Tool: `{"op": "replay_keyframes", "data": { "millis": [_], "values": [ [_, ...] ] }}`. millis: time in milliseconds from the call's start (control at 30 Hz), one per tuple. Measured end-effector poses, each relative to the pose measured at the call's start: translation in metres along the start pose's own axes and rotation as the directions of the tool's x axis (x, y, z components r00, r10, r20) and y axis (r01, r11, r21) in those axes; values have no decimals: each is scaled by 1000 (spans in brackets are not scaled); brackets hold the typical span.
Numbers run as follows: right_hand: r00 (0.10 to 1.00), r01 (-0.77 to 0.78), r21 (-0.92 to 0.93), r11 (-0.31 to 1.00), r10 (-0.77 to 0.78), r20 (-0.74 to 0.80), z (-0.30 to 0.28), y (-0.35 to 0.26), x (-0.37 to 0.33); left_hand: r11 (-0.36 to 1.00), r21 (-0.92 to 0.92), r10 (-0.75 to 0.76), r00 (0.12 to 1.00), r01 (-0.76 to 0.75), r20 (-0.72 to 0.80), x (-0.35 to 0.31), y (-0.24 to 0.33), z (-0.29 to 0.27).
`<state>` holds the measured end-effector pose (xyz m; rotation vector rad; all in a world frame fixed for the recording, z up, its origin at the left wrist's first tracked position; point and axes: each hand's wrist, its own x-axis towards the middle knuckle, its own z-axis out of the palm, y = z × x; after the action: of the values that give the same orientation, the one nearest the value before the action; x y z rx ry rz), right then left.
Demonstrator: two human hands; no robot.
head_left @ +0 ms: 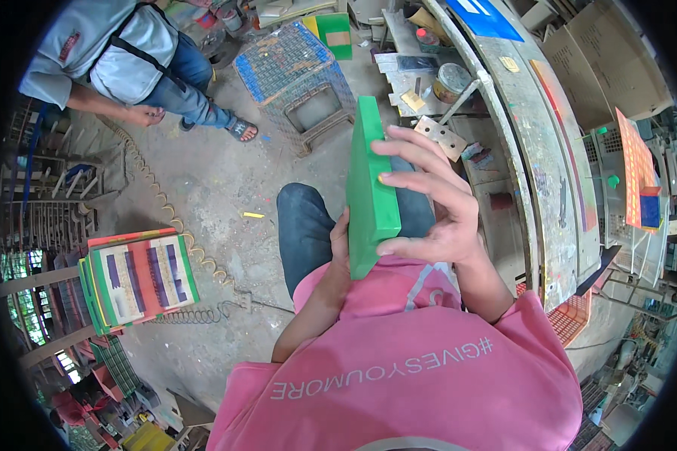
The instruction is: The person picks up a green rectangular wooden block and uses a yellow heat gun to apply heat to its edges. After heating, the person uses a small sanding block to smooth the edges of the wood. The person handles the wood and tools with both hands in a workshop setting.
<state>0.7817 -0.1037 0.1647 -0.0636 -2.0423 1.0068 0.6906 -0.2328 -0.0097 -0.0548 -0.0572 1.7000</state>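
Note:
A thick green rectangular board (374, 184) stands on edge in front of my chest, tilted slightly. My left hand (340, 244) grips it from the left side, its fingers mostly hidden behind the board. On the other side, my right hand (440, 199) holds the board with curved, spread fingers. Its fingertips touch the upper part and its thumb presses near the lower corner. A small yellow spot shows at one right fingertip.
A long paint-stained bench (538, 165) runs along the right. Ahead stands a blue-topped plastic crate (286, 64). Coloured boards (147, 278) are stacked on the left, near a coiled yellow hose (158, 192) on the floor. Another person (143, 71) stands at the upper left.

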Motion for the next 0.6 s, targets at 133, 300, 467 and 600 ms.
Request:
{"op": "replay_keyframes", "data": {
  "millis": [133, 300, 467, 600],
  "values": [
    [997, 67, -85, 994, -63, 51, 3, -18, 0, 999, 37, -24, 1000, 24, -3, -11, 0, 0],
    [992, 116, -92, 989, -112, 54, 16, -35, -6, 999, -35, 14, 1000, -14, -15, -20, -1, 9],
    [975, 209, -22, 978, -207, 75, 19, -51, -12, 994, -106, 27, 1000, -26, 7, -21, 3, 10],
    [985, 167, 107, 980, -171, 33, 19, -47, -23, 991, -134, -7, 1000, 11, 25, -21, 11, 7]
  ]
}}
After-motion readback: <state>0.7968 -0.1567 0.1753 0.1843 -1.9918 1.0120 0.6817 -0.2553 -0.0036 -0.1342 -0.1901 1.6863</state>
